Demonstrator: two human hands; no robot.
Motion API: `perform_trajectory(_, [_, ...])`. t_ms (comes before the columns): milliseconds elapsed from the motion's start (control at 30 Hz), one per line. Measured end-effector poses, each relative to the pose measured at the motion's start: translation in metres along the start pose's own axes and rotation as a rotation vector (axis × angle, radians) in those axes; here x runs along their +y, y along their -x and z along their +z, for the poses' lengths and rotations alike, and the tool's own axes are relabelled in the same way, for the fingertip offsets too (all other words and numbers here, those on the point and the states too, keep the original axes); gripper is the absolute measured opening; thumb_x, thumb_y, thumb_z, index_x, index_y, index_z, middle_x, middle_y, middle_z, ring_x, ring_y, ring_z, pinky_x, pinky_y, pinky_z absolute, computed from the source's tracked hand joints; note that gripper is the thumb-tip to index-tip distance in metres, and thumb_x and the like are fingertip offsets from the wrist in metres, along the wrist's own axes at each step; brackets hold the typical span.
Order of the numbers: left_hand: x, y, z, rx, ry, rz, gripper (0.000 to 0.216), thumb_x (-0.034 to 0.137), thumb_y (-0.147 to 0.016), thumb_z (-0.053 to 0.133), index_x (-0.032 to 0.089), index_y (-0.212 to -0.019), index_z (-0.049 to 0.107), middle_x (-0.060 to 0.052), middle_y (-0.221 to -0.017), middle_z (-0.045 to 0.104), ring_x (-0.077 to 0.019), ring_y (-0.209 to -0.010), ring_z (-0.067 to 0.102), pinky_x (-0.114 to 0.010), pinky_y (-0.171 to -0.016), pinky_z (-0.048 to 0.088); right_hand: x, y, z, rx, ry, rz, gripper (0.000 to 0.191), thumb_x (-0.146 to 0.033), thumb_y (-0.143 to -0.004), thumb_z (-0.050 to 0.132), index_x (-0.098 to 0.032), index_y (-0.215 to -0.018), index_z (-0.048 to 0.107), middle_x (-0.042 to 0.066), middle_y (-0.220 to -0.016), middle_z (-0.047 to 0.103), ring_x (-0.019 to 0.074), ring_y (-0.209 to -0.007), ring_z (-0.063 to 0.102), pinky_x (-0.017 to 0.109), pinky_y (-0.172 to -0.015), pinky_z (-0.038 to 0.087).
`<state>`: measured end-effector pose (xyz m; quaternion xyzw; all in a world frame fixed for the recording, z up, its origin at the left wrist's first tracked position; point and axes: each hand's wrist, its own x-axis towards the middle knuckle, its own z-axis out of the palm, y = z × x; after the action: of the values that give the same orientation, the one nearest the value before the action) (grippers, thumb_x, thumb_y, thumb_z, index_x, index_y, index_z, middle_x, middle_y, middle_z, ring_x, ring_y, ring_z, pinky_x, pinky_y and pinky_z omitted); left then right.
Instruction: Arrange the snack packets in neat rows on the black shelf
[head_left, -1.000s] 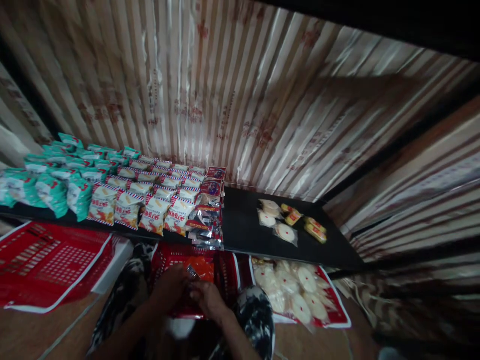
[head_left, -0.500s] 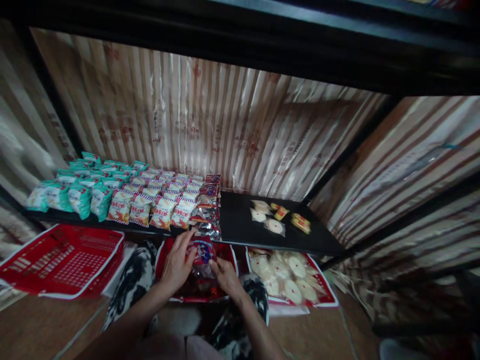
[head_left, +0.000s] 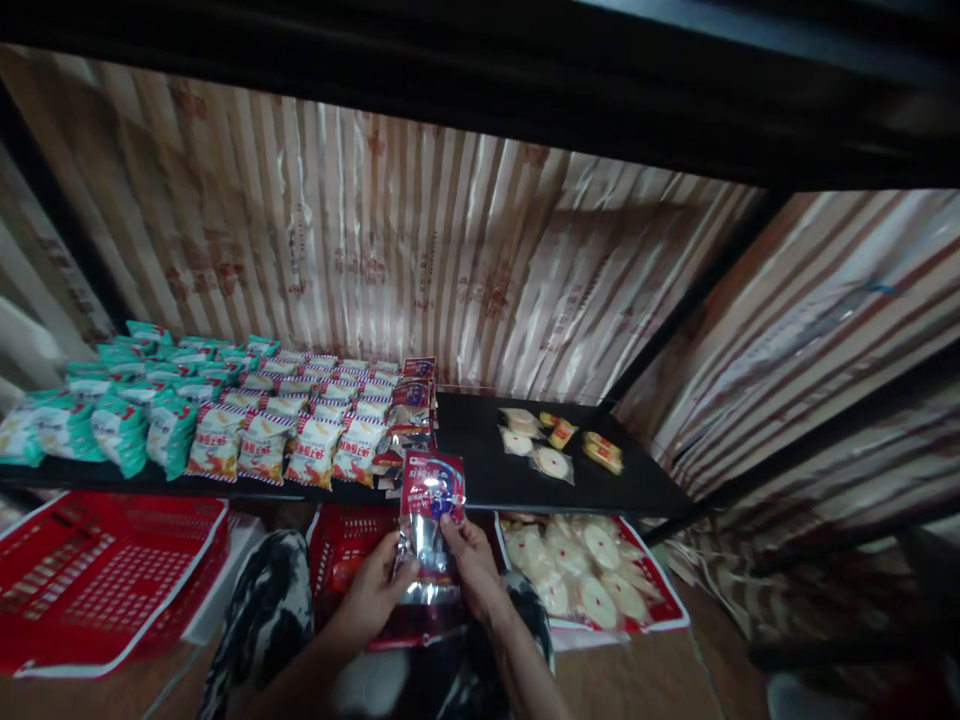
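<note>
A dark red and silver foil packet (head_left: pixel 430 500) was held in both hands, with its printed face turned up toward the wearer. Its lower left edge was gripped by the left hand (head_left: pixel 375 588), and its right side was pinched by the right hand (head_left: pixel 472 562), whose thumb was pressed on the front. The packet was held above a red basket (head_left: pixel 328 535) between the knees, its top overlapping the front edge of the black shelf (head_left: pixel 484 475) in view; whether the shelf was touched could not be told.

Just beyond it, a column of similar foil packets (head_left: pixel 411 416) was lined up on the shelf, flanked on the left by rows of white snack bags (head_left: pixel 313 450) and teal bags (head_left: pixel 120 432). To the right, clear-wrapped white discs (head_left: pixel 552 462) and yellow packets (head_left: pixel 602 452) were laid. More wrapped discs were piled in the right-hand basket (head_left: pixel 677 615).
</note>
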<state>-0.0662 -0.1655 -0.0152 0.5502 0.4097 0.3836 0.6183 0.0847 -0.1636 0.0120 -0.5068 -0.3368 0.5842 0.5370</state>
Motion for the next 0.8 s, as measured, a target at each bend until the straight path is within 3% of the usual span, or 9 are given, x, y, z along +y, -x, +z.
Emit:
perform_trajectory(167, [-0.011, -0.01, 0.013, 0.094, 0.069, -0.1, 0.05, 0.063, -0.065, 0.059, 0.017, -0.085, 0.056, -0.007, -0.083, 0.068, -0.0233, -0.08, 0.064, -0.034, -0.074, 0.05, -0.001, 0.006, -0.007, -0.016, -0.025, 0.003, 0.042, -0.055, -0.066, 0.067, -0.02, -0.089, 0.063, 0.004, -0.075, 0.069, 0.0203, -0.067, 0.063, 0.031, -0.064, 0.048])
perform_trajectory(333, [-0.018, -0.012, 0.022, 0.08, 0.024, -0.11, 0.052, 0.064, -0.068, 0.054, 0.017, -0.089, 0.058, -0.007, -0.087, 0.068, -0.0233, -0.085, 0.063, -0.033, -0.077, 0.049, -0.001, 0.016, -0.021, 0.031, -0.098, 0.02, 0.037, -0.047, -0.067, 0.069, -0.021, -0.093, 0.062, 0.003, -0.079, 0.069, 0.0204, -0.069, 0.064, 0.032, -0.066, 0.048])
perform_trajectory(467, [-0.016, -0.011, 0.021, 0.19, -0.079, -0.102, 0.052, 0.062, -0.071, 0.052, 0.016, -0.093, 0.061, -0.008, -0.095, 0.068, -0.0241, -0.092, 0.062, -0.034, -0.083, 0.047, 0.007, 0.017, -0.028, 0.083, -0.138, -0.007, 0.038, -0.046, -0.065, 0.072, -0.02, -0.091, 0.062, 0.003, -0.08, 0.069, 0.0186, -0.068, 0.063, 0.029, -0.063, 0.047])
perform_trajectory(567, [-0.01, -0.009, 0.014, 0.262, -0.079, -0.134, 0.056, 0.063, -0.068, 0.053, 0.015, -0.095, 0.061, -0.009, -0.096, 0.068, -0.0255, -0.092, 0.062, -0.035, -0.083, 0.048, 0.013, 0.014, -0.022, 0.083, -0.16, -0.008, 0.035, -0.045, -0.064, 0.073, -0.019, -0.085, 0.063, 0.002, -0.076, 0.069, 0.0166, -0.065, 0.062, 0.027, -0.062, 0.046])
perform_trajectory(800, [0.002, -0.004, -0.009, 0.257, -0.076, -0.056, 0.046, 0.054, -0.073, 0.054, 0.015, -0.097, 0.061, -0.009, -0.099, 0.068, -0.0238, -0.093, 0.062, -0.032, -0.084, 0.048, 0.003, 0.006, 0.015, 0.085, -0.143, -0.053, 0.041, -0.047, -0.064, 0.073, -0.02, -0.092, 0.061, 0.002, -0.075, 0.069, 0.0188, -0.066, 0.063, 0.029, -0.062, 0.048])
